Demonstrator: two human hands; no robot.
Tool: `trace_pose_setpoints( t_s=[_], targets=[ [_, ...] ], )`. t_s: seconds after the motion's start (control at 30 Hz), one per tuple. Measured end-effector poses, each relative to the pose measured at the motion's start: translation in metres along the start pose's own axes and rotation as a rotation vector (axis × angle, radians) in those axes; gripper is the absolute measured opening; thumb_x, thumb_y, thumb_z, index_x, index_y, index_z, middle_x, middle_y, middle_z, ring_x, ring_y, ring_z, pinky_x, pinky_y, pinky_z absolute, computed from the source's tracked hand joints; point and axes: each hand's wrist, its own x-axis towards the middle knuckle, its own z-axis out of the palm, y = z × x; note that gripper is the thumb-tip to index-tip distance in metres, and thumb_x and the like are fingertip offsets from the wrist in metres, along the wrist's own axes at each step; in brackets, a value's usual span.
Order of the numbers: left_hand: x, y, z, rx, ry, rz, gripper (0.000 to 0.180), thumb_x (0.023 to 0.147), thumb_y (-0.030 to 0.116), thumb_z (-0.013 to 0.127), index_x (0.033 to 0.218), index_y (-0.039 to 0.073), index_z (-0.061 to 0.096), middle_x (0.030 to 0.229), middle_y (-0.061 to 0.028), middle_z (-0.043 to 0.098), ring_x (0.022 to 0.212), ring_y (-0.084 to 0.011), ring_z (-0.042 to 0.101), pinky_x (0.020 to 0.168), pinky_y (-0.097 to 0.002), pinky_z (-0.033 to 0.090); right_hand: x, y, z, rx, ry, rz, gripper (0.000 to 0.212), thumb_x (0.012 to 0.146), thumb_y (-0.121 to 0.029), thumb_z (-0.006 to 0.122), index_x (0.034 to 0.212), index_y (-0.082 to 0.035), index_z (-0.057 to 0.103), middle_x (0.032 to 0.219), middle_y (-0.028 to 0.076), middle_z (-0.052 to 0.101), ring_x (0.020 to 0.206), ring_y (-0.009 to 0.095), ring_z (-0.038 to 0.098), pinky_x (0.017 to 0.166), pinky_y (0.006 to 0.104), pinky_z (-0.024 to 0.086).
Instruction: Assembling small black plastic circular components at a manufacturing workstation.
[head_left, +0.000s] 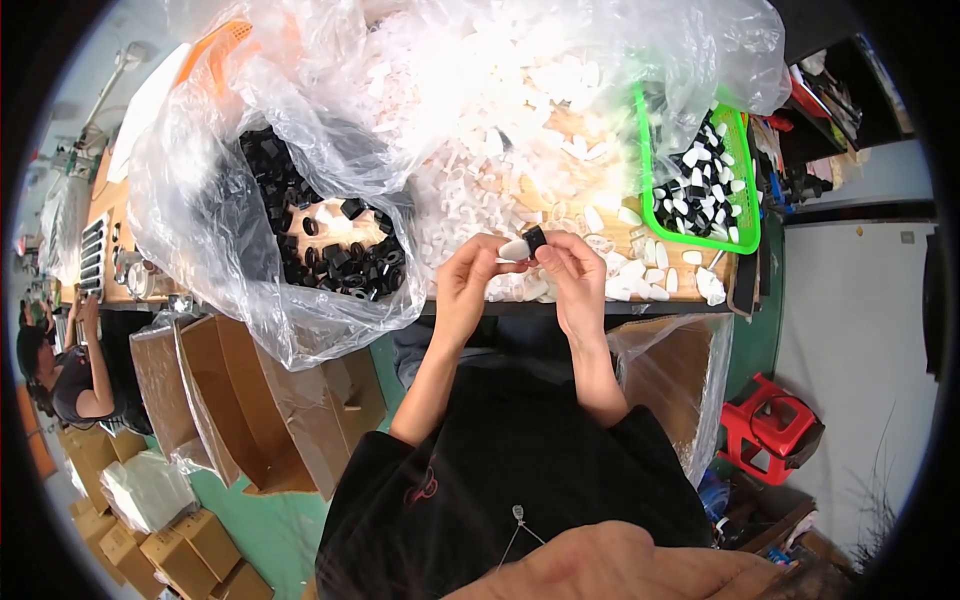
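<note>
Just above the table's near edge, my two hands meet in front of my chest. My left hand (464, 283) pinches a white oval plastic piece (513, 250) between thumb and fingers. Against its right end sits a small black plastic part (535, 238), gripped by the fingertips of my right hand (577, 283). The two pieces touch; whether they are joined I cannot tell. Around and beyond my hands lies a spread of loose translucent and white plastic pieces (465, 195), washed out by bright light farther back.
On the left, a clear plastic bag (190, 210) holds black parts (360, 270). A green basket (752, 205) with black-and-white pieces stands right. Below the table are open cardboard boxes (245, 400) and a red stool (765, 430). Another person (85, 370) works at far left.
</note>
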Motion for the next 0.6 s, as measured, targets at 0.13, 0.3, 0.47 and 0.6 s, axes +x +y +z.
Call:
trace_pose_setpoints(
  t_s=[0.13,0.3,0.47,0.6],
  targets=[
    [0.000,0.002,0.006,0.151,0.006,0.007,0.011,0.097,0.006,0.061,0.097,-0.005,0.061,0.106,-0.0131,0.063,0.096,-0.0206,0.066,0.087,-0.0373,0.056,0.001,0.009,-0.004,0.003,-0.026,0.024,0.016,0.092,-0.004,0.069,0.105,0.004,0.065,0.099,0.005,0.067,0.091,0.011,0.061,0.084,0.0254,0.048],
    [-0.004,-0.003,0.012,0.048,0.118,0.050,0.009,0.095,0.001,0.062,0.088,-0.002,0.058,0.105,-0.0121,0.064,0.095,-0.0185,0.065,0.087,-0.0346,0.057,-0.004,0.008,-0.002,-0.108,0.025,-0.033,0.017,0.091,-0.002,0.070,0.105,0.006,0.065,0.100,0.006,0.066,0.093,0.011,0.061,0.084,0.0247,0.049],
    [-0.007,-0.010,0.004,0.068,0.070,0.062,0.008,0.097,0.004,0.059,0.094,-0.003,0.059,0.108,-0.0125,0.064,0.095,-0.0178,0.065,0.087,-0.0346,0.057,-0.005,0.012,-0.004,-0.131,0.012,-0.065,0.016,0.090,-0.002,0.070,0.104,0.006,0.065,0.100,0.006,0.065,0.092,0.012,0.062,0.083,0.0254,0.050],
    [-0.005,-0.004,-0.006,0.186,-0.088,-0.111,0.019,0.099,0.007,0.058,0.113,-0.005,0.059,0.112,-0.0133,0.064,0.095,-0.0173,0.065,0.084,-0.0325,0.056,0.001,0.008,-0.014,-0.532,-0.187,-0.244,0.014,0.090,-0.002,0.069,0.103,0.003,0.067,0.099,0.007,0.064,0.089,0.014,0.063,0.080,0.0265,0.051]
  ],
)
